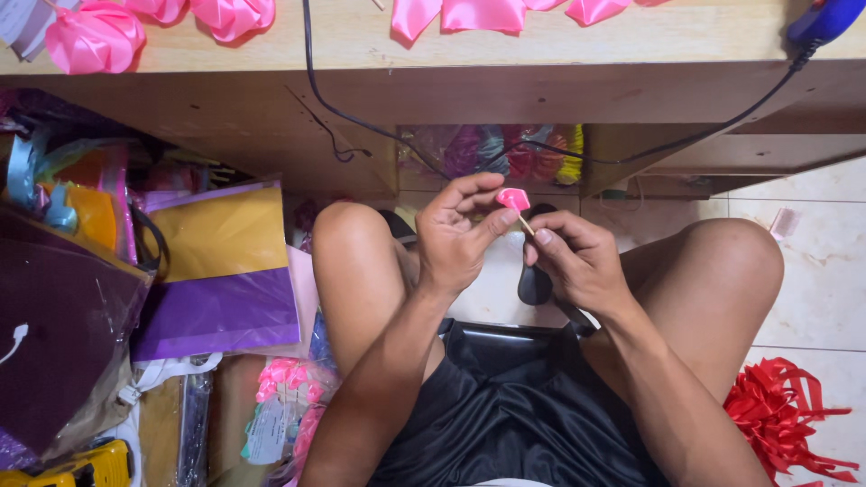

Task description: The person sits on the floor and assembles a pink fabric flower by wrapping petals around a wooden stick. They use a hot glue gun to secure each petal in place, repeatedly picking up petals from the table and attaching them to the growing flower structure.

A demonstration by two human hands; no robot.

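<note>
A small pink ribbon bud (512,198) sits on the tip of a thin wooden stick (526,225). My left hand (458,234) pinches the pink bud between thumb and fingers. Just to the right and below it, my right hand (573,257) grips the stick's lower part. Both hands are held above my knees, in front of a low wooden table (541,45).
Pink ribbon pieces (95,36) lie on the table, with a blue glue gun (825,18) and its black cord (361,126). Bags of purple and yellow material (216,271) pile at the left. A red ribbon bow (785,424) lies on the tiled floor at the right.
</note>
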